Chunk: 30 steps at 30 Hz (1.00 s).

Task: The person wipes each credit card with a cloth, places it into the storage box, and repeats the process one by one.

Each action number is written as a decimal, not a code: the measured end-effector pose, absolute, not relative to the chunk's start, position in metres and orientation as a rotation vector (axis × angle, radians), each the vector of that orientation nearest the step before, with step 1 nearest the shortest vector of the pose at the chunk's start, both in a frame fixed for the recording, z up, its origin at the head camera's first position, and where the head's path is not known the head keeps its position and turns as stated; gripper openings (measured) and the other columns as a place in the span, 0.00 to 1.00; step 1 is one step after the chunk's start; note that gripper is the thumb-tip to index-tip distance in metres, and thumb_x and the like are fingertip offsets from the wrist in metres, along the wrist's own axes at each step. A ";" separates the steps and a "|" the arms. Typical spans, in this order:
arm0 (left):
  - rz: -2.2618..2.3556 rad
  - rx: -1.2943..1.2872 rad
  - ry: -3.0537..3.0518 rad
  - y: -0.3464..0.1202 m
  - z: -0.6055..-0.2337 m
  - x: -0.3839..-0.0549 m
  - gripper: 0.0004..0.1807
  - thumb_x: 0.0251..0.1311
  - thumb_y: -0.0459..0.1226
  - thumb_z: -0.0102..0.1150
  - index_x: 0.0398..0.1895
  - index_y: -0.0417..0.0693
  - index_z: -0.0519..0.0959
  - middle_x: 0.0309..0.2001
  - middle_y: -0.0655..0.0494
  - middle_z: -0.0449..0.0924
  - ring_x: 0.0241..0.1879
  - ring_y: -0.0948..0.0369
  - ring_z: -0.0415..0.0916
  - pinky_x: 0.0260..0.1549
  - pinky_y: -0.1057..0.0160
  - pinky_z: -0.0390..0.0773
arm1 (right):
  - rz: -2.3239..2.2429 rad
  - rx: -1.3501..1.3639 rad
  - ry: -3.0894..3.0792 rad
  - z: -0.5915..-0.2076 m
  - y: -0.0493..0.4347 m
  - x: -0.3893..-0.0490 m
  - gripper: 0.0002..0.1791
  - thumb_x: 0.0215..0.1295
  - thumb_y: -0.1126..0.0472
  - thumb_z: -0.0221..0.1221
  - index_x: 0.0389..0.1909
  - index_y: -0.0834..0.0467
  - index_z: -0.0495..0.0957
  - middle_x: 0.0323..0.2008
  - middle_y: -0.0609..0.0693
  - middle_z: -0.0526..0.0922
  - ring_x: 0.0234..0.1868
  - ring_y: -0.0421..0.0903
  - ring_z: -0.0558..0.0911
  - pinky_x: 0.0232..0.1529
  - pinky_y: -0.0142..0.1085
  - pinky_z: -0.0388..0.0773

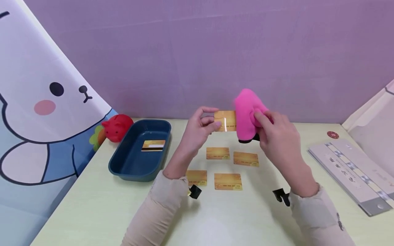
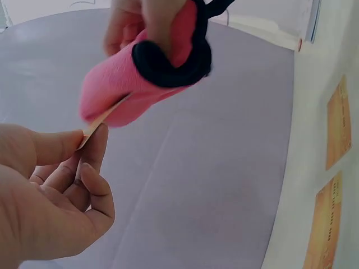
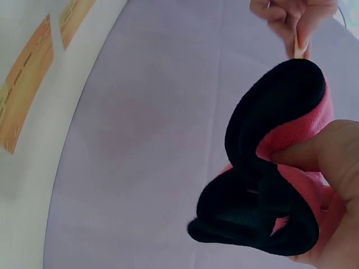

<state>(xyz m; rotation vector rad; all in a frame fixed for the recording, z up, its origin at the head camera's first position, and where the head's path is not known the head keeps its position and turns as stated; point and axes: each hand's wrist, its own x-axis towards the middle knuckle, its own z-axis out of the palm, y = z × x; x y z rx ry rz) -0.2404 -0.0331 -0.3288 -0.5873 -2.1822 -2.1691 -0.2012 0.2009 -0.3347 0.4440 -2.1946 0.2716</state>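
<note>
Above the table, my left hand [image 1: 201,128] pinches the left end of a gold bank card [image 1: 226,120] between thumb and fingers. My right hand [image 1: 278,136] grips a bunched pink fleecy cloth [image 1: 246,114] with a dark edge, which covers the card's right end in the head view. From the left wrist view, the card [image 2: 101,120] is edge-on against the pink cloth [image 2: 112,78]. The dark edge [image 3: 275,89] folds round in the right wrist view, my right thumb pressing into the cloth. Below the hands, several gold cards [image 1: 228,181] lie on the table, numbered side up.
To the left stands a dark blue tray [image 1: 140,176] holding one card [image 1: 153,145], stripe side up. Behind it is a red piggy bank [image 1: 118,127]. On the right lie a grey box [image 1: 347,171] and a small red chip [image 1: 333,135]. A purple cloth backdrop [image 1: 200,61] rises behind.
</note>
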 end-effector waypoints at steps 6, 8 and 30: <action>-2.218 -0.603 -2.123 -0.044 -0.325 -0.243 0.20 0.68 0.31 0.59 0.62 0.46 0.72 0.31 0.58 0.82 0.31 0.60 0.72 0.36 0.63 0.71 | 0.270 0.333 -2.253 -0.332 0.222 -0.203 0.19 0.62 0.71 0.58 0.54 0.59 0.81 0.44 0.66 0.82 0.40 0.66 0.79 0.28 0.59 0.75; -2.223 -0.596 -2.095 -0.046 -0.324 -0.244 0.20 0.68 0.30 0.59 0.62 0.47 0.72 0.28 0.61 0.80 0.31 0.60 0.71 0.37 0.61 0.72 | 0.279 0.301 -2.248 -0.330 0.228 -0.202 0.20 0.62 0.70 0.57 0.55 0.59 0.81 0.44 0.66 0.81 0.41 0.66 0.78 0.29 0.59 0.74; -1.894 -0.582 -2.198 -0.043 -0.331 -0.245 0.13 0.69 0.40 0.61 0.54 0.50 0.84 0.39 0.52 0.83 0.37 0.62 0.75 0.33 0.65 0.70 | 0.388 0.299 -2.130 -0.311 0.226 -0.187 0.18 0.63 0.69 0.57 0.54 0.60 0.82 0.43 0.66 0.81 0.41 0.66 0.76 0.36 0.59 0.71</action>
